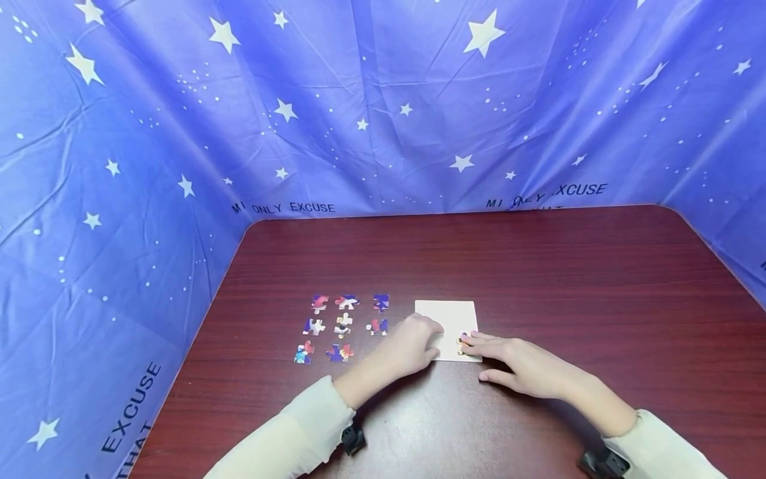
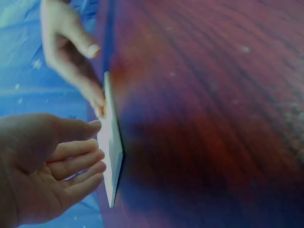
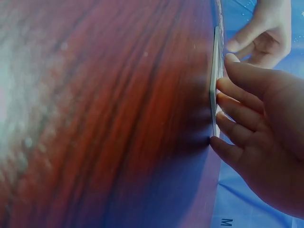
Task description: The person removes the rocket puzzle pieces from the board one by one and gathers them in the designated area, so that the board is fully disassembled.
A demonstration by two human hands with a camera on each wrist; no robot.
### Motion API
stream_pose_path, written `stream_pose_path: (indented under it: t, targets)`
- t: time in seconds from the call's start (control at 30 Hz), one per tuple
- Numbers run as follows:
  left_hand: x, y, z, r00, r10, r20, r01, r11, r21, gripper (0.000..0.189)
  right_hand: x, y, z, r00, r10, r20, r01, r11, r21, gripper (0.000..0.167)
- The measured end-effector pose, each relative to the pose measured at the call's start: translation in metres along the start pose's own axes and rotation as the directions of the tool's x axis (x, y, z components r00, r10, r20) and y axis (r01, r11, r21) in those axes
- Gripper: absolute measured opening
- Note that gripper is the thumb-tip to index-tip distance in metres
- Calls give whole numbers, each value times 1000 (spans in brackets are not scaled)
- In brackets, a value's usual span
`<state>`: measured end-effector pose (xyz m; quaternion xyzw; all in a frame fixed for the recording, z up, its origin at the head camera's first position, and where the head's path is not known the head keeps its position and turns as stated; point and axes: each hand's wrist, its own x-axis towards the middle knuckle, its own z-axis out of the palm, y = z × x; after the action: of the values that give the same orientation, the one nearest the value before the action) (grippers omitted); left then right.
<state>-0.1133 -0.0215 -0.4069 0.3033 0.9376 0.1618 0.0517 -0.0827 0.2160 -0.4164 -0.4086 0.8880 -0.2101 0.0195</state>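
A thin white square board point(image 1: 445, 314) lies flat on the table. On its lower right corner sits a small jigsaw piece point(image 1: 463, 343), partly hidden by my right hand point(image 1: 526, 367). The right fingers reach out fairly straight over that corner, touching the piece or the board, with the thumb apart. At the board's left side is my left hand point(image 1: 409, 346), its fingers loosely bent over the surface and the thumb near the lower edge. In the left wrist view, nothing shows between the thumb and fingers of the left hand point(image 2: 61, 166).
Left of the board, several loose jigsaw pieces point(image 1: 343, 326) lie spread in rows on the dark red wooden table point(image 1: 538, 266). Blue curtains point(image 1: 383, 100) with white stars hang behind and beside the table. A small black device point(image 1: 353, 439) is on the left wrist.
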Motion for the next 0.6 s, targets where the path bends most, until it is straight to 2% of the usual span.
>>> stream_pose_path:
  t: [0.07, 0.13, 0.33, 0.6]
  targets:
    - [0, 2, 2, 1000, 7, 7, -8, 996, 84, 23, 1, 1, 0, 1000, 0, -1, 0, 1000, 5, 40]
    - [-1, 3, 4, 1000, 7, 10, -8, 994, 112, 22, 0, 1, 0, 1000, 1, -2, -1, 1000, 5, 40]
    - [-1, 3, 4, 1000, 12, -4, -11, 994, 104, 24, -1, 2, -4, 1000, 12, -12, -12, 1000, -12, 39]
    - [-1, 2, 4, 1000, 0, 15, -2, 993, 116, 22, 2, 11, -7, 995, 97, -17, -97, 994, -41, 46]
